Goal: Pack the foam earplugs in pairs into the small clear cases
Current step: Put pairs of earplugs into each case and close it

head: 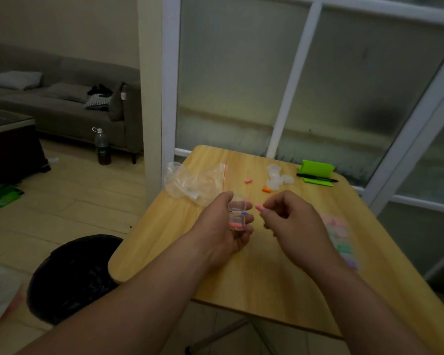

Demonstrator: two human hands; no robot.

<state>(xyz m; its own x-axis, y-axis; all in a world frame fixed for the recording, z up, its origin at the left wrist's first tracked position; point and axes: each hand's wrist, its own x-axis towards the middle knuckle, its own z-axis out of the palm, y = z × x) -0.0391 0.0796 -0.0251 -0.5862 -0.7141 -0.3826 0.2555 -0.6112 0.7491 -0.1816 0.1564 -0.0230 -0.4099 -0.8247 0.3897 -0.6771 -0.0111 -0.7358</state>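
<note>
We find the scene dim overall, with a dull yellow-grey cast; we cannot tell where the light comes from. The table (267, 278) is the brightest surface, lit softly and evenly. The bin (72, 278) reads near black, its detail lost. The clear case (237, 213) in the left hand (219, 230) is legible; the coloured pile (340, 237) at the table's right edge is smeared. The window frame (410, 134) bows toward the right edge, and the sofa (62, 106) is soft and grainy

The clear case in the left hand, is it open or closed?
Open. The clear case in the left hand has its lid raised away from the base, where a pink earplug lies.
</note>
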